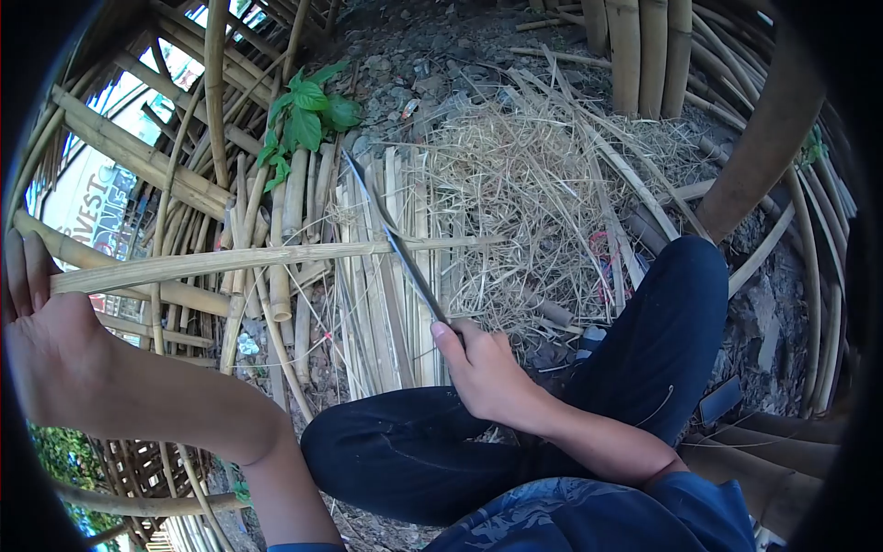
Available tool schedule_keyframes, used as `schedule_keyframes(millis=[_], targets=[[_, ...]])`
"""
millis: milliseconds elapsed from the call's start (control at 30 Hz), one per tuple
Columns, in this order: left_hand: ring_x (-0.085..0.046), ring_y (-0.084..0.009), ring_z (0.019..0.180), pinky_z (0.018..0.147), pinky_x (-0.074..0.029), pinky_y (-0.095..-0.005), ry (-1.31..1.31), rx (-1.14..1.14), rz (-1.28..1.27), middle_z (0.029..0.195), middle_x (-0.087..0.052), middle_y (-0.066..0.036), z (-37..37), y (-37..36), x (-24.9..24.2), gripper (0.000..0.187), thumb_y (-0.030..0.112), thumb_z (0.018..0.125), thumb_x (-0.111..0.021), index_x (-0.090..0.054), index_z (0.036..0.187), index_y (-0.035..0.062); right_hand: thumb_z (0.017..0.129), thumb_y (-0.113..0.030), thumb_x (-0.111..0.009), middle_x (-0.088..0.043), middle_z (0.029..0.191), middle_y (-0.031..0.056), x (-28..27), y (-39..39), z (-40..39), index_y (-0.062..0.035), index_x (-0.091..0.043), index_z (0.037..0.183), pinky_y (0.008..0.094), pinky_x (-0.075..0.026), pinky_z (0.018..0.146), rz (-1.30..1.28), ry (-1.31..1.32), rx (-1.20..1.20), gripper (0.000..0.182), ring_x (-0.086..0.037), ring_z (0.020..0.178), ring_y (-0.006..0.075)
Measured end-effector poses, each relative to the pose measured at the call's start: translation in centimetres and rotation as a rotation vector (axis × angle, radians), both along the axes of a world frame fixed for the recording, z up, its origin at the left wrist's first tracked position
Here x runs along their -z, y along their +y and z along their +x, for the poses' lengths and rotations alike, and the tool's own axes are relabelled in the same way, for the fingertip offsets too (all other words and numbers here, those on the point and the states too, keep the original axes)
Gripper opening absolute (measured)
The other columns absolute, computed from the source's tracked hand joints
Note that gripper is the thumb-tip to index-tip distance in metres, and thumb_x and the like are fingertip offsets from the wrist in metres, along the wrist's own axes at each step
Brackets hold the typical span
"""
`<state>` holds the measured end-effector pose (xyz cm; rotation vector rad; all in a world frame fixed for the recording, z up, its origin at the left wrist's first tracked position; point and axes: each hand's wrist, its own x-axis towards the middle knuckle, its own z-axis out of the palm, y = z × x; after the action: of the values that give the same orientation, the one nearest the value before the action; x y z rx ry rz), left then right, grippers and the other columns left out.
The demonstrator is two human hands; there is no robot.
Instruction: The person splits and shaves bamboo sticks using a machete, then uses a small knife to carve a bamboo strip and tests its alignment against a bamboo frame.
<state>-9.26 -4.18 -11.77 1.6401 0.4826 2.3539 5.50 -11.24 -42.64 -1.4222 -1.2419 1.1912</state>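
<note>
My left hand [57,336], at the far left, is closed on one end of a long, pale bamboo strip [221,265]. The strip stretches across to the right, its thinner end over a heap of shavings [506,175]. In front of my body, my right hand [487,368] grips a long-bladed knife [416,271], its handle mostly hidden in the fist. The dark blade points forward and slightly left, crossing the strip in this view. Beneath both lie several split bamboo strips [372,313], side by side on the ground.
My bent legs [644,340] frame the near side. Bamboo poles form a lattice [147,166] at the left, with cut bamboo lengths [280,248] beside it. A green leafy plant [308,110] grows ahead. Thick bamboo posts [639,60] stand at the back right, and a leaning pole [768,129] at the right.
</note>
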Motion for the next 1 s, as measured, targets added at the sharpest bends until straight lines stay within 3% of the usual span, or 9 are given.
schedule_keyframes(millis=[167, 333, 400, 467, 500, 567, 667, 867, 1000], targets=[[-0.012, -0.0108, 0.044, 0.037, -0.012, -0.0257, 0.029, 0.108, 0.026, 0.055, -0.022, 0.004, -0.9, 1.6, -1.1, 0.042, 0.035, 0.107, -0.025, -0.032, 0.07, 0.0157, 0.103, -0.03, -0.046, -0.054, 0.057, 0.0246, -4.9, -0.6, 0.4, 0.0066, -0.054, 0.096, 0.0496, -0.046, 0.059, 0.204, 0.075, -0.192, 0.038, -0.059, 0.058, 0.0455], [-0.013, -0.0111, 0.044, 0.037, -0.013, -0.0261, 0.022, 0.112, 0.043, 0.055, -0.022, 0.004, 0.5, 1.5, -1.2, 0.041, 0.032, 0.106, -0.027, -0.032, 0.069, 0.0156, 0.104, -0.042, -0.035, -0.061, 0.061, 0.0243, 9.9, 4.6, 3.3, 0.0137, -0.059, 0.101, 0.0492, -0.052, 0.057, -0.287, -0.045, -0.005, 0.061, -0.063, 0.058, 0.0433], [-0.013, -0.0112, 0.044, 0.038, -0.013, -0.0263, 0.02, 0.116, 0.049, 0.055, -0.022, 0.004, 1.1, 1.2, -1.3, 0.041, 0.03, 0.106, -0.028, -0.032, 0.068, 0.0156, 0.104, -0.043, -0.036, -0.06, 0.06, 0.0228, 11.5, 5.0, 3.1, 0.0143, -0.058, 0.1, 0.0478, -0.052, 0.055, 0.057, -0.248, 0.055, 0.062, -0.064, 0.056, 0.0408], [-0.014, -0.0113, 0.044, 0.038, -0.013, -0.0265, 0.017, 0.11, 0.04, 0.055, -0.021, 0.004, 1.2, 1.6, -1.3, 0.04, 0.029, 0.106, -0.029, -0.031, 0.067, 0.0155, 0.103, -0.044, -0.036, -0.06, 0.06, 0.0237, 6.3, 4.6, 2.7, 0.0138, -0.058, 0.101, 0.0496, -0.053, 0.061, -0.39, 0.18, 0.08, 0.062, -0.065, 0.061, 0.0412], [-0.014, -0.0113, 0.044, 0.038, -0.013, -0.0266, 0.018, 0.124, 0.043, 0.055, -0.021, 0.004, 0.8, 1.9, -1.6, 0.04, 0.028, 0.105, -0.029, -0.031, 0.067, 0.0155, 0.103, -0.045, -0.04, -0.052, 0.057, 0.0111, 4.9, 4.5, 2.5, 0.0084, -0.056, 0.099, 0.033, -0.046, 0.039, -0.348, 0.188, 0.031, 0.056, -0.055, 0.042, 0.0163], [-0.014, -0.0114, 0.044, 0.037, -0.014, -0.0261, 0.043, 0.121, 0.064, 0.055, -0.021, 0.003, 0.4, 2.8, -1.9, 0.039, 0.027, 0.105, -0.028, -0.031, 0.067, 0.0153, 0.104, -0.04, -0.04, -0.055, 0.058, 0.0176, 3.4, 4.2, 1.1, 0.0075, -0.058, 0.102, 0.0429, -0.05, 0.055, 0.016, 0.006, -0.025, 0.05, -0.06, 0.051, 0.03], [-0.015, -0.0115, 0.043, 0.037, -0.015, -0.0255, 0.081, 0.119, 0.094, 0.055, -0.021, 0.003, -0.3, 4.1, -2.2, 0.038, 0.025, 0.104, -0.028, -0.031, 0.068, 0.015, 0.103, -0.043, -0.041, -0.06, 0.072, 0.0332, -1.5, 3.8, 1.8, 0.0085, -0.056, 0.099, 0.0546, -0.049, 0.078, 0.05, 0.082, -0.191, 0.054, -0.061, 0.08, 0.0531], [-0.017, -0.0117, 0.043, 0.037, -0.016, -0.0268, 0.16, 0.271, -0.027, 0.055, -0.021, 0.003, -3.6, 3.1, -2.3, 0.039, 0.027, 0.104, -0.027, -0.031, 0.068, 0.0148, 0.103, -0.044, -0.04, -0.064, 0.072, 0.0308, 13.9, 7.4, 2.7, 0.0111, -0.061, 0.1, 0.0508, -0.052, 0.075, -0.297, -0.153, 0.034, 0.059, -0.067, 0.078, 0.0462], [-0.018, -0.012, 0.045, 0.038, -0.017, -0.0271, 0.208, 0.266, -0.034, 0.056, -0.023, 0.002, -5.3, 3.3, -2.4, 0.044, 0.035, 0.105, -0.027, -0.033, 0.066, 0.0148, 0.103, -0.047, -0.038, -0.063, 0.069, 0.0285, 12.9, 7.5, 2.6, 0.0139, -0.058, 0.101, 0.051, -0.052, 0.075, -0.355, 0.012, 0.077, 0.064, -0.067, 0.077, 0.0438]])
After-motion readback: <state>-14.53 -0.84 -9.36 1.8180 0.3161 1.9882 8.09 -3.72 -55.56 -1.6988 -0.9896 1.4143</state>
